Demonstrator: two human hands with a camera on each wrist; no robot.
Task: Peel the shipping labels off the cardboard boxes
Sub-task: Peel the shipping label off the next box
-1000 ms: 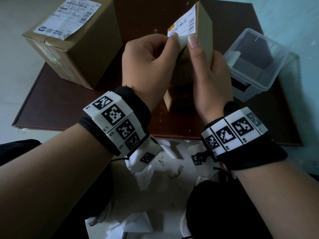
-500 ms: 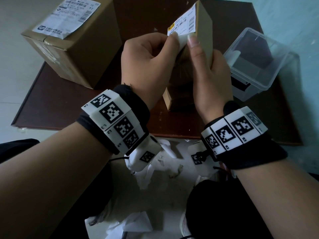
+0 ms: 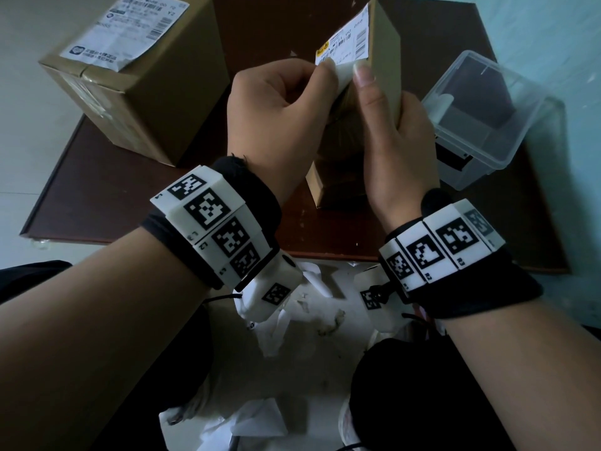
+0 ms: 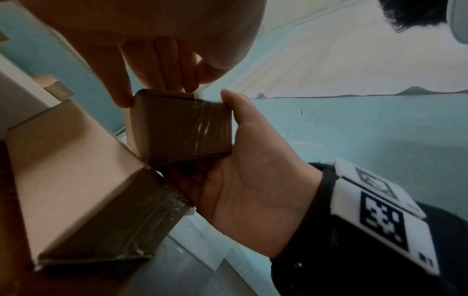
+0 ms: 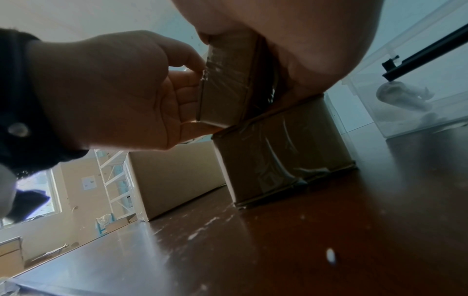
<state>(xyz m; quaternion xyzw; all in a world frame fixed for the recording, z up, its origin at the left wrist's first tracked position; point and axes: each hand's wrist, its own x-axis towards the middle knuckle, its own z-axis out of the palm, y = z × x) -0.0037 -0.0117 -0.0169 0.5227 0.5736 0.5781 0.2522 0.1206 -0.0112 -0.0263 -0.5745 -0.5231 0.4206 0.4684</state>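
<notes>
Two cardboard boxes are set on a dark reddish-brown table [image 3: 97, 177], whose glossy top is flecked with pale scraps and scuffs, as is seen from the right wrist. Pale floor is seen past its left edge and a light blue-green wall to the right. Torn white paper scraps [image 3: 279, 323] are strewn on the floor below the near edge. Through the right wrist view a window, pale walls and white shelving are made out far off.

At the far left the large box [image 3: 140, 92] is placed upright, taped along its seams, with a white shipping label [image 3: 130, 30] stuck flat across its top. At the right edge a clear plastic bin [image 3: 481, 115] is tilted, with crumpled white paper inside it.

Between them the small box [image 3: 383, 53] is raised on one edge, its lower corner apparently rested on the table. It is gripped by the right hand [image 3: 393, 148], fingers wrapped round the far side and thumb laid up the near face. A printed label [image 3: 344, 47] is borne on its upper left face, and the loosened near corner of it is pinched by the left hand [image 3: 279, 115] between thumb and curled fingers.
</notes>
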